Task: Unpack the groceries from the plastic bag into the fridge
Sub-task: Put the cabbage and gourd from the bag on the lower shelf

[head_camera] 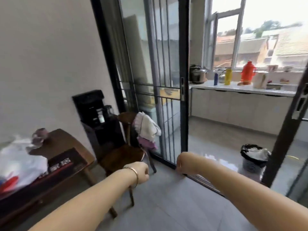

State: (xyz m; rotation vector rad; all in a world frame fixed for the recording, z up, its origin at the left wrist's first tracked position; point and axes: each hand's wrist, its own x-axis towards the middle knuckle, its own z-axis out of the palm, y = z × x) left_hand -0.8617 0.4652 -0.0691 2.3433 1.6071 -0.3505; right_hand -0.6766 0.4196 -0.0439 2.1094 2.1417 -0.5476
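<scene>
Left grip (141,172) and right grip (182,163) hover above grey floor (166,207).

Two hands (141,172) (182,164), one plastic bag (21,160), one chair (120,155), one bin (254,159), perhaps three bottles (228,76)

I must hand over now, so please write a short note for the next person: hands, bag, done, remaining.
Left hand: fingers curled, holding nothing.
Right hand: the same.
Plastic bag: on the wooden table, far left, untouched by either hand.
Fridge: not in view.
Done: nothing that shows.
Left: take the bag, reach the fridge, unpack everything.
</scene>
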